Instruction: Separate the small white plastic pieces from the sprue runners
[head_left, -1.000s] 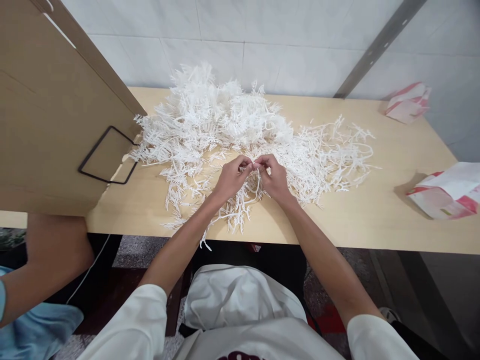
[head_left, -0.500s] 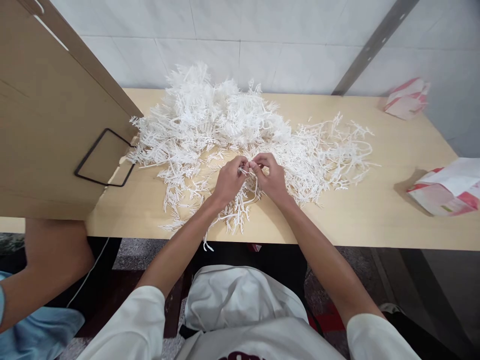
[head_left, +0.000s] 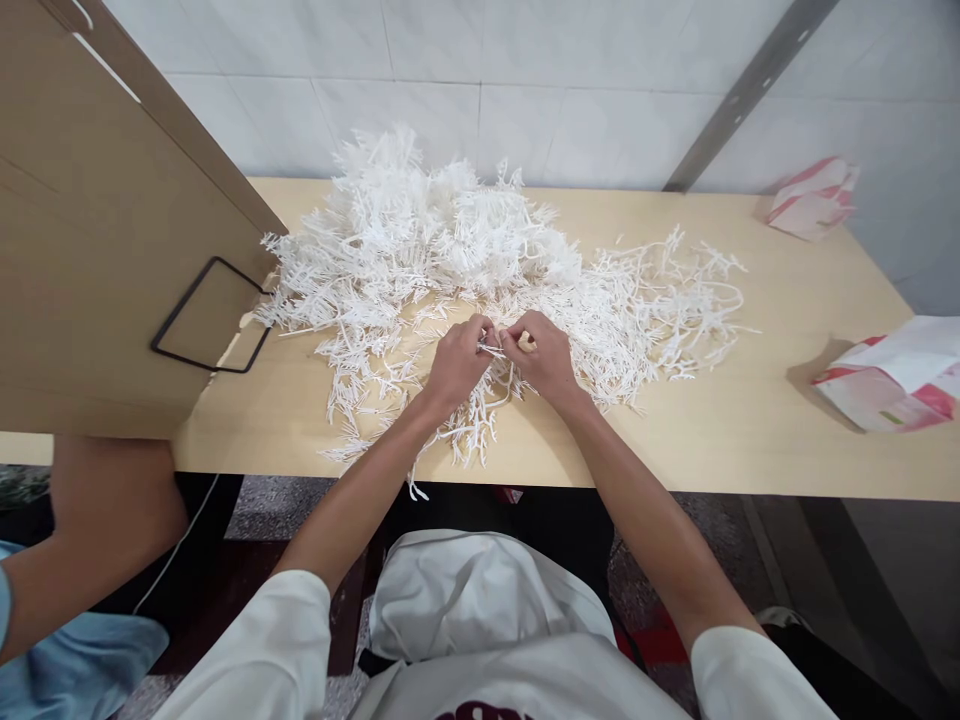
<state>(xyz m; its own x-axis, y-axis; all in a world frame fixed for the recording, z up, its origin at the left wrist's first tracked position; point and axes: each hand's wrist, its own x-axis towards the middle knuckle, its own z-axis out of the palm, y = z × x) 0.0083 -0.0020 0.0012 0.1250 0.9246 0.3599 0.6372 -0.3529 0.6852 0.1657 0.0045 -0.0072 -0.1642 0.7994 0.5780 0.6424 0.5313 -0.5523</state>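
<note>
Over the table (head_left: 735,440), the left hand (head_left: 459,362) pinches white sprigs (head_left: 491,348) pointing toward the right hand (head_left: 547,358), whose grip is unclear.

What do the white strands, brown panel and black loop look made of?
White strands: likely matte plastic; thin, branching, holding bends.
Brown panel: probably cardboard, dull; ragged pale edge.
Black loop: metal or plastic, can't tell; thin, straight-sided, seemingly matte.
</note>
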